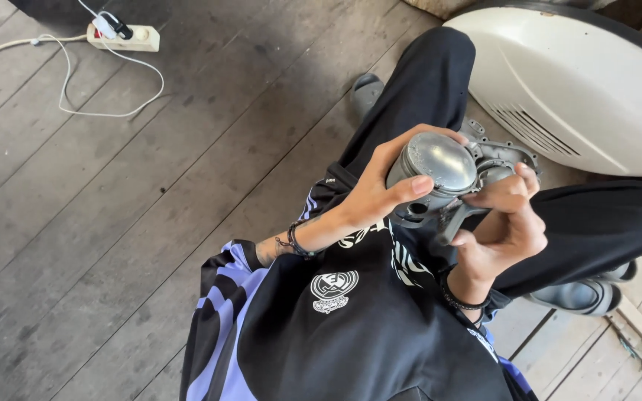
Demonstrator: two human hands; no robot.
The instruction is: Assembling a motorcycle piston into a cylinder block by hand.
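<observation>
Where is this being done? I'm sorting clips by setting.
Probably an informal home repair spot: bare wooden plank floor, a power strip lying on it, a white scooter body panel beside the person.

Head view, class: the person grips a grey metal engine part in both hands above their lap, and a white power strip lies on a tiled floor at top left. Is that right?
Not quite. The floor is weathered wooden planks, not tiles, as the head view shows. The rest holds: the left hand and right hand both grip the grey metal engine part above the lap, and the white power strip lies at top left.
</observation>
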